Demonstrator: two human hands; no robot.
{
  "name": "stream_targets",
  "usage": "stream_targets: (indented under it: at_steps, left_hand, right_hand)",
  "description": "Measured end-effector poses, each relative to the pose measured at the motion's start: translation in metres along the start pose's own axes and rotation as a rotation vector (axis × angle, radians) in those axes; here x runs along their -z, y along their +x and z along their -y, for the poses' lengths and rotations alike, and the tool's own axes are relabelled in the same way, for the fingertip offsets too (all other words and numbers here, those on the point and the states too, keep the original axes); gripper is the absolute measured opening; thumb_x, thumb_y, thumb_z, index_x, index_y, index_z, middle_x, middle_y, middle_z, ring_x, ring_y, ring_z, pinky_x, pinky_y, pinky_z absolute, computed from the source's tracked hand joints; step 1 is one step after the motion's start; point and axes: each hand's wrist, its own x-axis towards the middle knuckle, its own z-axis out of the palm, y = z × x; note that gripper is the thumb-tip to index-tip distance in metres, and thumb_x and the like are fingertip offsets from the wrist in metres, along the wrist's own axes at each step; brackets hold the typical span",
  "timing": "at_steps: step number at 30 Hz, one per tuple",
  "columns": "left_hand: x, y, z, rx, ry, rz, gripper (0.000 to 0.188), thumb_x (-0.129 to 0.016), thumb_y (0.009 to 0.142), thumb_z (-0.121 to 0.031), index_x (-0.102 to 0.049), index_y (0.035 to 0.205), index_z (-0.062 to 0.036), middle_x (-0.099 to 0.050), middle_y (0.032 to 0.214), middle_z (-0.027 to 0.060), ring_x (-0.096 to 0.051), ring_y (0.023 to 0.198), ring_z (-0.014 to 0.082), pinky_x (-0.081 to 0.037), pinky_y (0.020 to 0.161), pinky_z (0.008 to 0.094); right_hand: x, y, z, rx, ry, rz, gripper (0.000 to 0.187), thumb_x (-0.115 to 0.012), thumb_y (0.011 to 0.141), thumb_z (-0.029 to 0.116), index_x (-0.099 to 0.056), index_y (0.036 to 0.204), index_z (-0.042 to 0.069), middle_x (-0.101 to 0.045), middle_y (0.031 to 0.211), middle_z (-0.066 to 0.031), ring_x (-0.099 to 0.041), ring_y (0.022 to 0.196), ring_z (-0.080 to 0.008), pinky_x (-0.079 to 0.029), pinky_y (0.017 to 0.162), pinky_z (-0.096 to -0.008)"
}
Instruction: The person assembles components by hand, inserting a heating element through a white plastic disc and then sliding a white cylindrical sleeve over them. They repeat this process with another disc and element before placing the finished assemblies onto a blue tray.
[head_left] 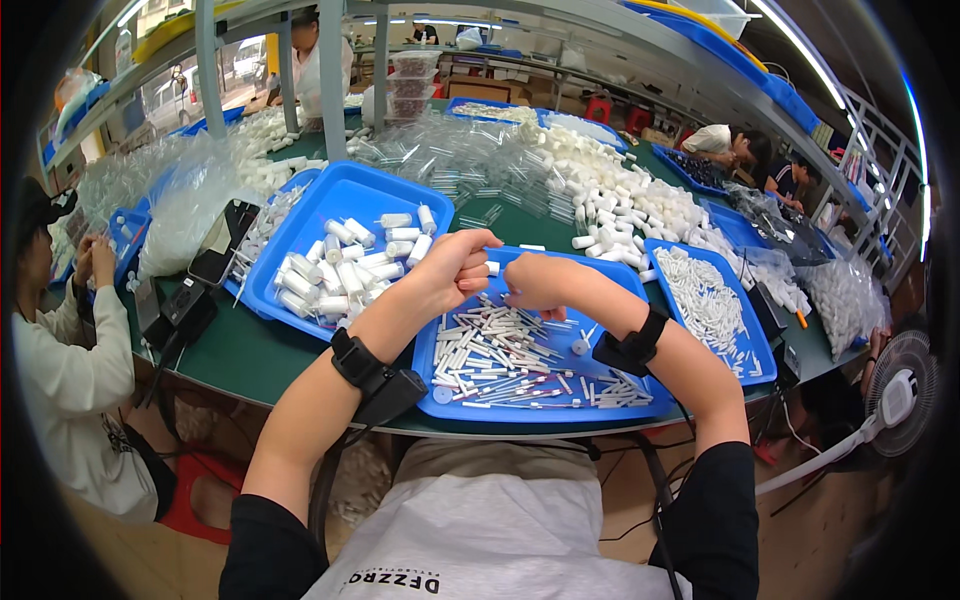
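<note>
My left hand point(458, 266) is closed in a pinch above the far edge of a blue tray point(425, 385). A small white cylinder point(492, 268) shows at its fingertips. Close by on the right, my right hand point(540, 284) has its fingers curled downward, and what they hold, if anything, is hidden. Under both hands, the tray bears many thin white sticks point(490, 340), some with reddish parts. A white round cap with a stem point(581, 345) lies among them near my right wrist. Black straps with small boxes sit on both wrists.
At left, a blue tray point(262, 285) holds thick white cylinders point(330, 275). Another blue tray point(768, 372) at right holds short white tubes point(700, 300). Behind lie clear tubes point(450, 155) and piled white cylinders point(610, 200). A fan point(898, 395) stands far right; a person point(75, 350) sits at left.
</note>
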Motion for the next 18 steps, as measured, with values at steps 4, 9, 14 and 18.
stream_targets:
  at_steps: [4,9,14,18]
  left_hand:
    - [0.005,-0.003,0.0,-0.007,0.004,0.01,0.034,-0.054,0.087,-0.007,-0.033,0.062,-0.015,-0.021,0.046,-0.0074,-0.016,0.037,0.0051,-0.017,0.033,0.0226]
    - [0.009,0.005,0.0,0.043,-0.012,0.04,0.034,-0.056,0.084,-0.004,-0.033,0.062,-0.0146,-0.023,0.048,-0.0073,-0.017,0.038,0.0042,-0.016,0.035,0.0229]
    - [0.012,0.009,-0.005,0.019,0.018,0.065,0.022,-0.055,0.088,-0.009,-0.041,0.07,-0.0118,-0.023,0.049,-0.0073,-0.018,0.039,0.0042,-0.016,0.035,0.0228]
    - [0.011,-0.009,-0.021,-0.184,0.143,0.039,0.031,-0.057,0.089,-0.014,-0.038,0.064,-0.015,-0.025,0.05,-0.0074,-0.02,0.041,0.004,-0.017,0.038,0.0231]
  right_hand:
    - [-0.001,0.006,0.004,0.013,-0.035,-0.021,0.029,-0.047,0.088,0.02,-0.062,0.084,-0.004,-0.065,0.059,-0.0109,-0.065,0.048,-0.0226,-0.054,0.049,-0.0321]
    - [-0.001,0.008,0.005,0.073,-0.118,-0.124,0.023,-0.055,0.083,0.014,-0.066,0.078,-0.006,-0.063,0.058,-0.0149,-0.064,0.047,-0.0253,-0.053,0.048,-0.0367]
    - [0.003,0.012,0.002,0.055,-0.077,-0.047,0.022,-0.049,0.084,0.013,-0.061,0.083,-0.004,-0.063,0.059,-0.0105,-0.065,0.05,-0.0227,-0.051,0.044,-0.0334]
    - [-0.006,0.006,0.005,0.149,-0.217,-0.156,0.024,-0.052,0.086,0.021,-0.062,0.087,0.0,-0.063,0.06,-0.0131,-0.064,0.05,-0.0256,-0.052,0.05,-0.037]
